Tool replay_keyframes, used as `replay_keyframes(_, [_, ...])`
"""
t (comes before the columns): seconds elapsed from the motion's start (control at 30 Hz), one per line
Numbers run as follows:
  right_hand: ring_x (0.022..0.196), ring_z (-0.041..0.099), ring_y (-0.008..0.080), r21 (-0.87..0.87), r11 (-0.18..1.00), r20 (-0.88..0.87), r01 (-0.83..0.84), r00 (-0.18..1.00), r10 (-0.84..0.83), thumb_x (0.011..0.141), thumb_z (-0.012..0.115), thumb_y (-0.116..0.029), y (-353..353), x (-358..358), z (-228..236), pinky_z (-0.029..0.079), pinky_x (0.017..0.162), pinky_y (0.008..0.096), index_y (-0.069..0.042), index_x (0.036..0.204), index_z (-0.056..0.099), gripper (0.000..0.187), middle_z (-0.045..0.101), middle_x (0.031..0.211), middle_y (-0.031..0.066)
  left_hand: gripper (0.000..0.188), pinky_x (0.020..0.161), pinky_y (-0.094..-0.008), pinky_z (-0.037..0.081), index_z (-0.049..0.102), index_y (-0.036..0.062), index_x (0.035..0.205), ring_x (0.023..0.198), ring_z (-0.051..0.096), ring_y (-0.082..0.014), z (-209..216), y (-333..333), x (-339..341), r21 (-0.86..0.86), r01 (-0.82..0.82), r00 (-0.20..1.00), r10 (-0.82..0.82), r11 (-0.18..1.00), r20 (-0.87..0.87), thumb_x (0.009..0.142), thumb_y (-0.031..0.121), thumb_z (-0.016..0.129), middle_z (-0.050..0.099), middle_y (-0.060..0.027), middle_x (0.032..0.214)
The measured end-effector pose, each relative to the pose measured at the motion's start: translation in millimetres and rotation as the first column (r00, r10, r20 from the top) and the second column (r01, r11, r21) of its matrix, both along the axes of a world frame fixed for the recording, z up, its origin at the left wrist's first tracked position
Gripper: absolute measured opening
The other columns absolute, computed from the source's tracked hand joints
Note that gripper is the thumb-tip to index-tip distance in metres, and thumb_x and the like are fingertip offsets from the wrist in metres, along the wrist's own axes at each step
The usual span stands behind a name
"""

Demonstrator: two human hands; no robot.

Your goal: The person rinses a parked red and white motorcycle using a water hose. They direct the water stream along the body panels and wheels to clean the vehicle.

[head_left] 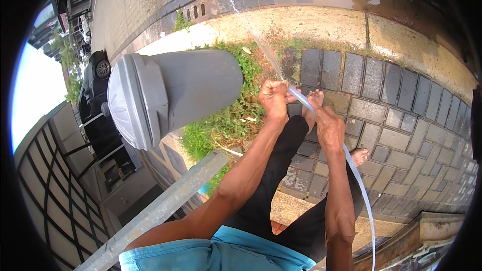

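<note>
A clear bluish water hose (357,174) rises from the lower right and passes through both of my hands. My left hand (274,99) is closed at the hose's end, with the fingertips at its mouth. Further back along it, my right hand (329,129) wraps round the hose. A jet of water (261,42) leaves the end and shoots up and left across the kerb, splashing on the dark wet paving beyond. My bare feet, partly hidden by my arms, stand on the paving blocks below.
A grey lidded bin (196,83) stands left of my hands among green plants (216,128). A metal post (155,216) slants in at the lower left. Paving blocks (386,120) lie to the right, a pale kerb (321,25) ahead. A dark car (93,83) is far left.
</note>
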State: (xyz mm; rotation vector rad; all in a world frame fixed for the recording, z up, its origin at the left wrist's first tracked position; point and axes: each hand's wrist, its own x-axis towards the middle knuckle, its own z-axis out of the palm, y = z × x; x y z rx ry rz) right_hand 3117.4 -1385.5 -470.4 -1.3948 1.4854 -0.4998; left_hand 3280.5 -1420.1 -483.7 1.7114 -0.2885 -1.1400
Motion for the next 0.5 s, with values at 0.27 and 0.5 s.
replay_keyframes(0.27, [0.104,0.063,0.0311,-0.045,0.999,0.022,-0.006,1.000,0.007,0.085,0.061,0.002,-1,8,1,0.055,0.079,0.0399,-0.025,0.123,0.064,0.047,0.064,0.102,0.0166,0.006,0.053,-0.0298,0.060,0.051,0.0015,0.084,0.067,0.070,-0.0288,7,0,7,0.005,-0.024,1.000,0.024,1.000,0.008,0.089,0.000,0.054,0.064,-0.0177,0.078])
replay_keyframes(0.5, [0.091,0.065,0.0317,0.013,0.998,0.030,-0.055,0.998,0.055,0.083,0.061,0.003,0,15,1,0.056,0.074,0.0412,-0.025,0.124,0.063,0.050,0.064,0.098,0.0131,0.006,0.051,-0.0279,0.058,0.052,0.0019,0.085,0.068,0.071,-0.0281,11,2,15,-0.007,-0.057,0.998,0.058,0.998,0.015,0.090,0.000,0.055,0.065,-0.0186,0.078])
